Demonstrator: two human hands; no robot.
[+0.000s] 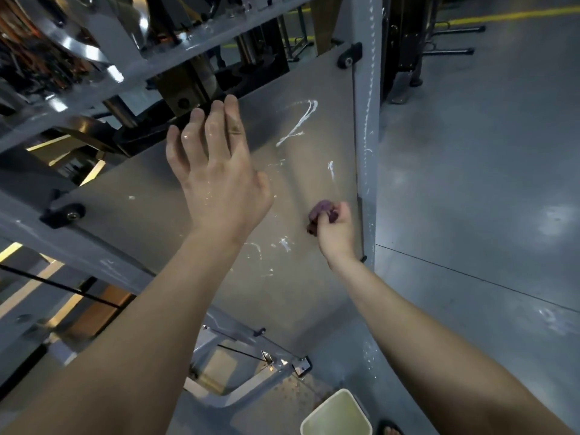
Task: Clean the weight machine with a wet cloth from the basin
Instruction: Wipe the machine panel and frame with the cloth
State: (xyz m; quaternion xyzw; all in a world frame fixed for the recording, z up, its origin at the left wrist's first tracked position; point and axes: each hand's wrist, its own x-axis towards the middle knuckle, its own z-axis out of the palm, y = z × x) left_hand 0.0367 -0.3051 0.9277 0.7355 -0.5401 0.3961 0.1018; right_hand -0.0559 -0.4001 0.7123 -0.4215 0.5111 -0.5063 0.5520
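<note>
Purple cloth [323, 213], grey panel [175, 208] (white streaks)

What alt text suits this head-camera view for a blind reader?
A right hand holds a purple cloth against a weight machine's white-streaked grey panel. The left hand is open higher up; a basin stands below.

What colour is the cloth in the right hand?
Purple, a dark dusty shade. The cloth shows best in the head view, bunched in the right hand against the grey panel.

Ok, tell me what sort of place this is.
Probably a gym floor: a grey steel-framed weight machine with a shield panel, more equipment stands behind it, and a smooth grey floor marked with a yellow line.
</note>
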